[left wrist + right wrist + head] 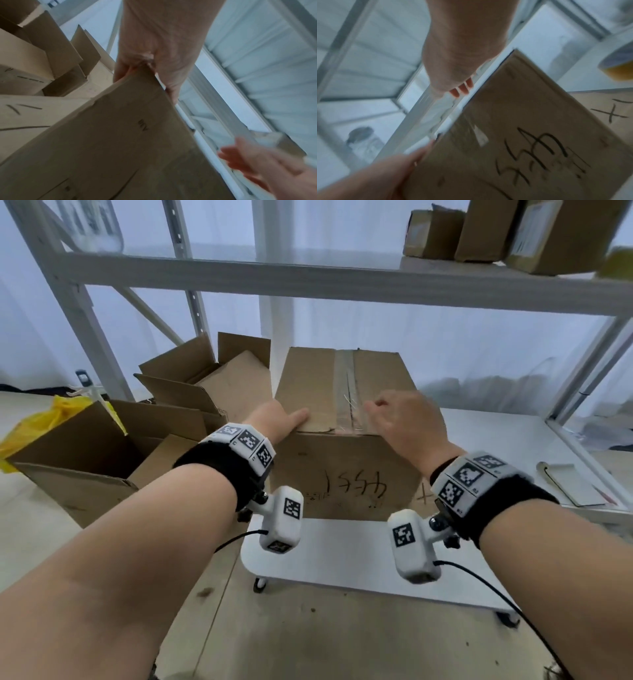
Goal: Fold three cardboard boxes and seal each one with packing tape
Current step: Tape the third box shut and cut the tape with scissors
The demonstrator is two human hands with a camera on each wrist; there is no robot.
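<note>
A closed cardboard box (322,470) with black handwriting on its near face stands on a white table (359,553). A strip of clear packing tape (344,378) runs along its top seam. My left hand (274,419) grips the box's near left top corner, thumb on top and fingers down the side; the left wrist view shows the left hand (154,54) straddling that corner of the box (120,135). My right hand (400,419) is over the seam at the near edge, fingers loosely bent, holding nothing. Whether it touches the tape is unclear. A tape roll (618,65) shows at the right.
Two open cardboard boxes (205,378) (85,460) stand left of the table, with a yellow plastic bag (51,419) beside them. A white metal shelf (308,275) crosses above, carrying several brown boxes (479,231). A white pad (568,484) lies on the table's right side.
</note>
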